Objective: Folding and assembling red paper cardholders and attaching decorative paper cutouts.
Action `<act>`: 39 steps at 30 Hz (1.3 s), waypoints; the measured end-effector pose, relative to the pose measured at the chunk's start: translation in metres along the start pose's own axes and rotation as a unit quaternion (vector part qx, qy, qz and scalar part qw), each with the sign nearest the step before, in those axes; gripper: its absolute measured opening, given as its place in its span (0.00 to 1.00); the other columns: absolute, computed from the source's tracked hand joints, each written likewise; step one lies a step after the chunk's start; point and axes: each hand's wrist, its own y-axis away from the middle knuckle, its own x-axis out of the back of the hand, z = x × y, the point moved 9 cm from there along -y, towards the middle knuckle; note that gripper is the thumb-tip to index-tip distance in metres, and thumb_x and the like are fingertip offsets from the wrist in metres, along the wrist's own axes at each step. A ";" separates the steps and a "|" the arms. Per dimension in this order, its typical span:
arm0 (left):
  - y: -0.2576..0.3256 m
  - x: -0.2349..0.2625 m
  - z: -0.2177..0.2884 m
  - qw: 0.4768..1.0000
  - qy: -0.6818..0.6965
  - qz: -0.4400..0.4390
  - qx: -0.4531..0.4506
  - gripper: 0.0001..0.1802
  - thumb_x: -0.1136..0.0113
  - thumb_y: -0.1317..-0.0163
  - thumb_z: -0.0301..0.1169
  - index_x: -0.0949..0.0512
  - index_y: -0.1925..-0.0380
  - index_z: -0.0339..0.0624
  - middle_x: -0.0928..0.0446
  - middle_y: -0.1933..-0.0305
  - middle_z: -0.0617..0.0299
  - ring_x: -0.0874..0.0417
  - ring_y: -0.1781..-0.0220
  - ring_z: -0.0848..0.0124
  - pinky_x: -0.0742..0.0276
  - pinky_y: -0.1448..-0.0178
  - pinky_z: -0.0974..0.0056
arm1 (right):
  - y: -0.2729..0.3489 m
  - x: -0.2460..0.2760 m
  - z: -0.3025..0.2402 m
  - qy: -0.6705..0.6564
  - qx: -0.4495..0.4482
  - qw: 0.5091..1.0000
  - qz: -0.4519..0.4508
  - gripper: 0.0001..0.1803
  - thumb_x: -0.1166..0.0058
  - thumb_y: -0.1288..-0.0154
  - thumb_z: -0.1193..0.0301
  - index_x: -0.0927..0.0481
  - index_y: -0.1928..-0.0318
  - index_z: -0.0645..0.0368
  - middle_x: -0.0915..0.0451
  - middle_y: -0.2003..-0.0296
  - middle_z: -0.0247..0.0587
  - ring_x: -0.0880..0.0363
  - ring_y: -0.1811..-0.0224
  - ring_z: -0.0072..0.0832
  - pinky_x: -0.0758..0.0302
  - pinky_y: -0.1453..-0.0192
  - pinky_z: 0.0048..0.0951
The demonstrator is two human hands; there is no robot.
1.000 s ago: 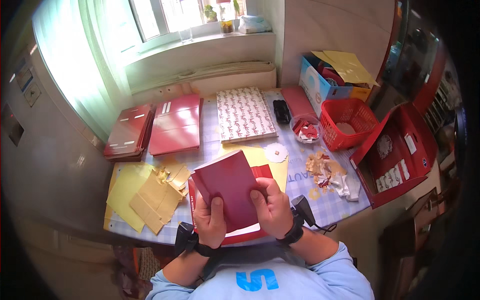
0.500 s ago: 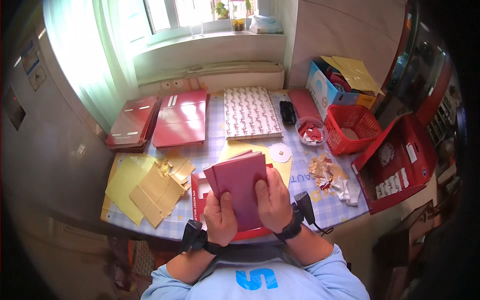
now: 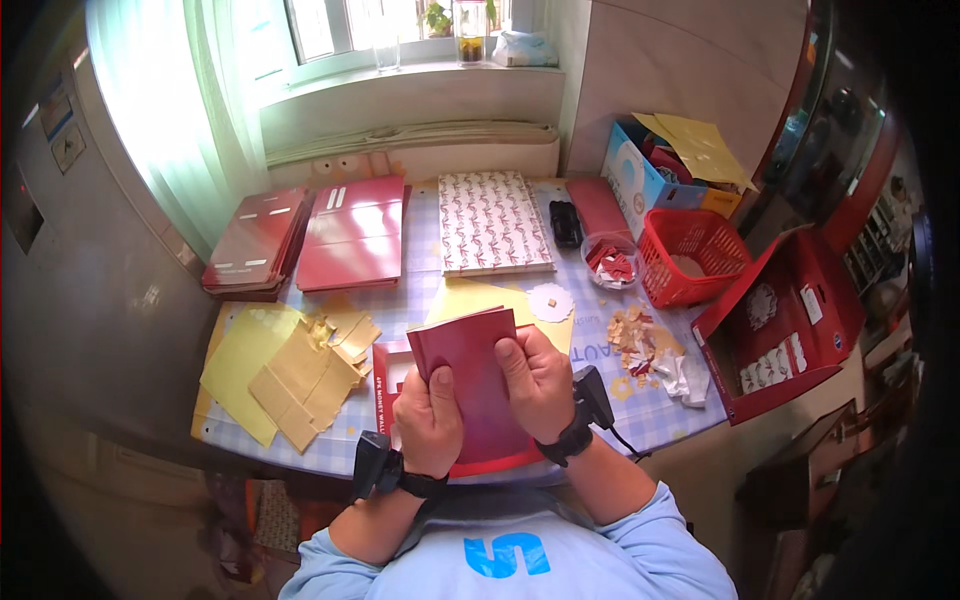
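A small stack of dark red card wallets (image 3: pixel 474 385) is held upright between my two hands, above the table's near edge. My left hand (image 3: pixel 430 420) grips its left side, thumb on the front face. My right hand (image 3: pixel 540 382) grips the right side, with the thumb pressed near the upper corner. The wallets' edges line up closely at the top. Beneath them lies a red and white flat box (image 3: pixel 500 464), mostly hidden by the stack and my hands. Behind it are a yellow sheet (image 3: pixel 465 298) and a white scalloped paper piece (image 3: pixel 550 302).
Red folder piles (image 3: pixel 352 235) and a patterned stack (image 3: pixel 492 222) stand at the back. Yellow card pieces (image 3: pixel 300 390) lie left. Right are a tub of scraps (image 3: pixel 612 262), a red basket (image 3: pixel 695 255), paper scraps (image 3: pixel 640 345) and an open red box (image 3: pixel 775 340).
The wallets, fanned unevenly at the top before, now sit flush with each other. Both hands keep their grip. The whole view has shifted slightly.
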 end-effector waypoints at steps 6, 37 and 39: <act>0.007 -0.011 0.016 0.998 -0.048 -0.033 -0.007 0.16 0.51 0.29 0.38 0.25 0.62 0.34 0.26 0.80 0.57 0.26 0.78 0.75 0.30 0.74 0.65 | -0.020 0.017 -0.018 0.067 0.045 0.994 0.072 0.17 0.55 0.26 0.60 0.28 0.66 0.62 0.28 0.84 0.44 0.26 0.82 0.34 0.31 0.75 0.32; -0.015 -0.018 -0.026 0.987 0.099 -0.079 0.101 0.21 0.52 0.28 0.43 0.25 0.55 0.33 0.21 0.65 0.61 0.24 0.64 0.78 0.28 0.61 0.72 | 0.003 0.004 -0.002 0.088 0.052 0.994 0.043 0.21 0.53 0.27 0.59 0.34 0.74 0.61 0.35 0.87 0.47 0.33 0.87 0.36 0.37 0.82 0.34; -0.017 -0.015 -0.013 0.993 0.067 -0.062 0.078 0.20 0.51 0.28 0.42 0.25 0.56 0.33 0.20 0.69 0.61 0.24 0.68 0.78 0.27 0.64 0.70 | 0.003 0.001 0.003 0.065 0.014 0.998 0.018 0.22 0.55 0.27 0.59 0.34 0.75 0.61 0.36 0.87 0.43 0.37 0.87 0.27 0.38 0.82 0.31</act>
